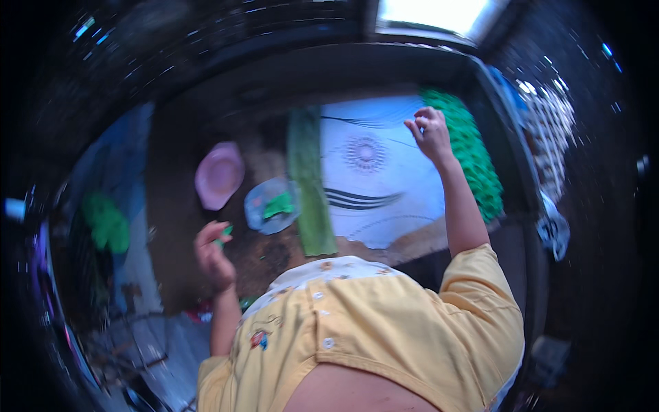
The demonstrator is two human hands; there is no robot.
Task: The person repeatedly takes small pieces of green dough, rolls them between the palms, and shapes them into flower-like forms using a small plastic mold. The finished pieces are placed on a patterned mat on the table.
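Note:
At the lower left, my left hand (pixel 216 255) is closed on a small green piece (pixel 225 235), blurred and partly hidden by the fingers. My right hand (pixel 431 134) reaches over the upper right part of a white sheet (pixel 405 178) with dark curved lines and a round dotted pattern. Its fingers are curled, and what they hold, if anything, is too small to make out. Beside that hand lies a bumpy bright green layer (pixel 470 154) made of many small pieces. Between my hands, a pale blue plate (pixel 255 209) carries a flat green piece (pixel 279 204).
A pink tray-like dish (pixel 220 175) lies left of the plate on the brown surface (pixel 264 134). A long green strip (pixel 310 178) borders the white sheet's left edge. Raised dark edging (pixel 508 127) runs along the right. A bright green bundle (pixel 106 221) is at the far left.

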